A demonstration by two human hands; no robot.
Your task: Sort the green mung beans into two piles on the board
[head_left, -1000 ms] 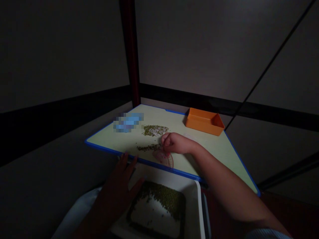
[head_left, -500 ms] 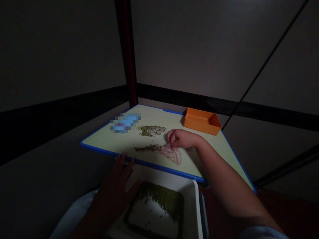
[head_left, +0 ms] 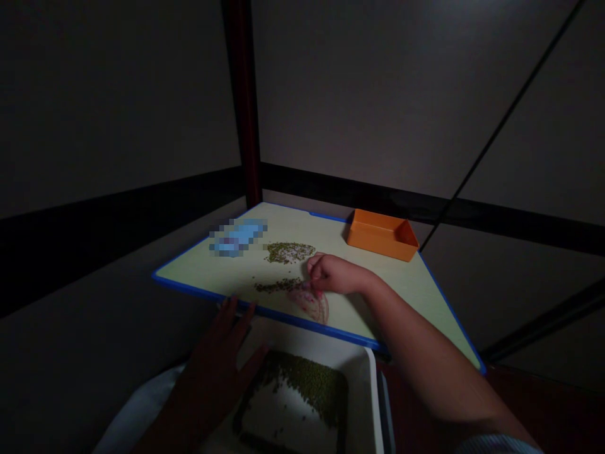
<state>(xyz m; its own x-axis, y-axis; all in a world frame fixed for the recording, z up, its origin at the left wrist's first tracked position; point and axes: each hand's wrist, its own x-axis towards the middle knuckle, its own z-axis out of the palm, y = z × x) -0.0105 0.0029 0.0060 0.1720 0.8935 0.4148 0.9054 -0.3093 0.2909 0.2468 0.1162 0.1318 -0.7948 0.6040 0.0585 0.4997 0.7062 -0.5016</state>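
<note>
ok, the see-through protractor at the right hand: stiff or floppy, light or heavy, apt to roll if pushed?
Probably light: the protractor looks thin and see-through. Likely stiff: its curved edge shows no obvious sag near the right hand. Pushed along the board, it would more likely slide than roll, being flat.
</note>
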